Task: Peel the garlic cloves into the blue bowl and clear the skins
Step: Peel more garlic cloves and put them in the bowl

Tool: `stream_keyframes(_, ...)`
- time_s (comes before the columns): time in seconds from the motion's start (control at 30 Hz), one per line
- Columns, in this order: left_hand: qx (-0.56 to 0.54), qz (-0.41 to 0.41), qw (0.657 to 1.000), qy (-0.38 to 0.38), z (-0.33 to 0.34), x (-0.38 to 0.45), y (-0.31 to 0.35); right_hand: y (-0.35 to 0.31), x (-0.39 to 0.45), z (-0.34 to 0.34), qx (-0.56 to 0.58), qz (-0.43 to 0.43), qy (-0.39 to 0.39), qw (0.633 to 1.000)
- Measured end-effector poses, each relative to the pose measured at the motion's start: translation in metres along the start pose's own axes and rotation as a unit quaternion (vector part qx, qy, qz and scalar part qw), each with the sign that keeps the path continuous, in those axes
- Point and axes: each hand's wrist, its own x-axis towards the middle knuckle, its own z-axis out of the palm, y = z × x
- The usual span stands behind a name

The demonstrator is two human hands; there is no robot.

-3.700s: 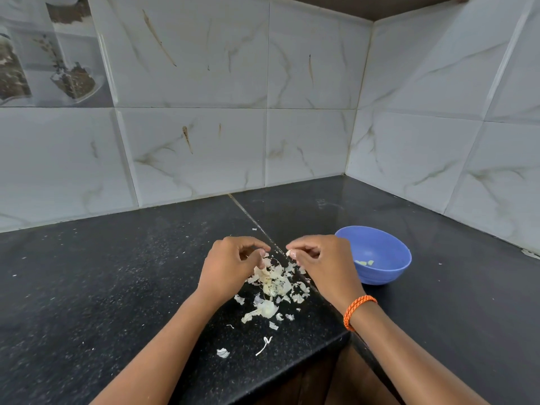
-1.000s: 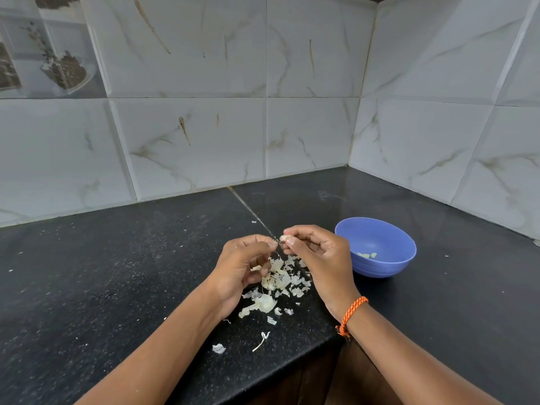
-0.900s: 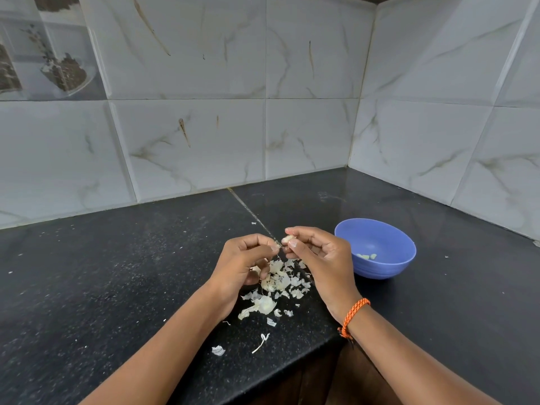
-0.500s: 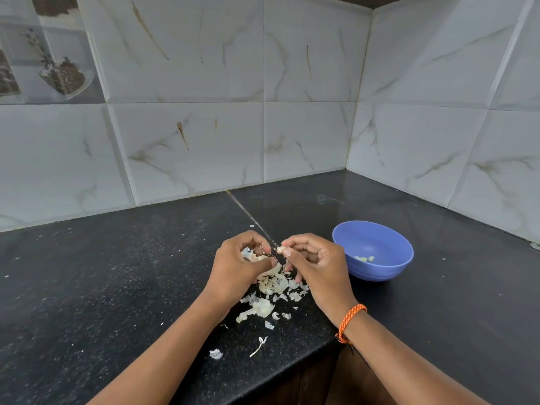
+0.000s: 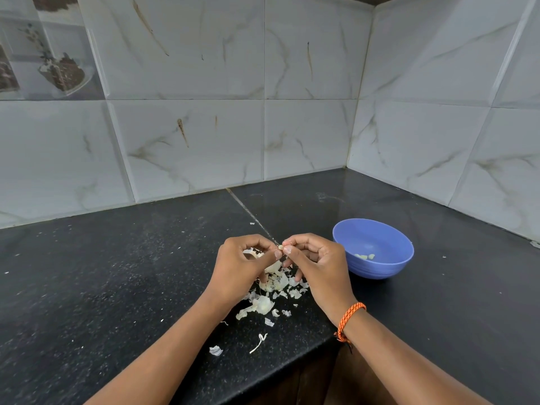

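Garlic clove [image 5: 280, 247] still between both hands

- The left hand [image 5: 238, 270] and right hand [image 5: 320, 263] meet fingertip to fingertip above the surface [image 5: 102, 287], a garlic clove [image 5: 280, 247] between them.
- The heap of skins [image 5: 274, 287] lies on the surface under and before the hands.
- The bowl [image 5: 377, 267] stands right of the right hand, peeled cloves [image 5: 363, 256] inside it.
- Tiled walls [image 5: 190, 127] rise behind and to the right.
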Motion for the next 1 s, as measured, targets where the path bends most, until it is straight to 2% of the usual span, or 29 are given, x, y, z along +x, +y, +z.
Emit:
stream_keyframes(0.13, 0.014, 0.009, 1.0, 0.02, 0.0007, -0.0005, 0.0019, 0.0006, -0.0005, 0.0018, -0.038, -0.017, 0.008, 0.999)
stream_keyframes(0.3, 0.042, 0.014, 0.998, 0.033, 0.0018, -0.002, 0.0034, 0.0003, -0.0017, 0.0051, -0.126, -0.078, 0.021, 0.989)
stream_keyframes(0.47, 0.091, 0.018, 0.994, 0.06, 0.0028, -0.003, 0.0047, -0.0008, -0.0038, 0.0065, -0.144, -0.103, 0.024, 0.984)
stream_keyframes(0.63, 0.093, 0.02, 0.993, 0.063, 0.0048, -0.005, 0.0061, -0.0009, -0.0038, 0.0074, -0.182, -0.133, 0.029, 0.974)
stream_keyframes(0.8, 0.122, 0.02, 0.989, 0.074, 0.005, -0.0057, 0.0061, 0.0019, -0.0043, 0.0091, -0.174, -0.145, 0.015, 0.974)
stream_keyframes(1.0, 0.116, 0.014, 0.99, 0.081, 0.0052, -0.0039, 0.0034, 0.0018, -0.0045, 0.0082, -0.105, -0.099, 0.0, 0.989)
